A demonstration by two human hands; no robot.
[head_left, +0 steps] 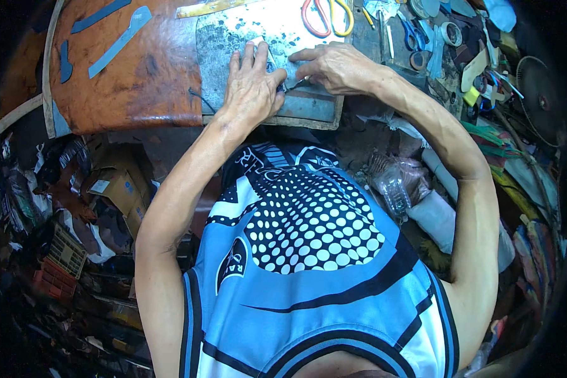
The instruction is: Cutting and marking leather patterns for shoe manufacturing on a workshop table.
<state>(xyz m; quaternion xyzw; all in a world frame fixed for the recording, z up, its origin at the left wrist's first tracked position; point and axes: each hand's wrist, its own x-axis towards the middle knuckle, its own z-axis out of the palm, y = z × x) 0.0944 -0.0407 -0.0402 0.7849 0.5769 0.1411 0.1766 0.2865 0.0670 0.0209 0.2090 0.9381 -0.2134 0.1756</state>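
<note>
My left hand (253,79) lies palm down on a grey, spotted work board (223,34), its fingers stretched forward. Under its fingertips shows the end of a small whitish piece (257,40); most of that piece is covered. Just to the right, my right hand (337,68) has its index finger extended toward the left one. Its other fingers are curled in around a thin dark thing (292,84), too small and hidden to name. Beyond the hands, scissors with one red and one yellow handle loop (341,19) rest on the board.
Brown leather (132,69) covers the bench at left, with blue-grey cut strips (121,43) on it. Blue-handled scissors (413,34), a tape roll (451,33) and scraps crowd the right. A cardboard box (123,192) and a clear plastic bottle (392,190) lie below the bench.
</note>
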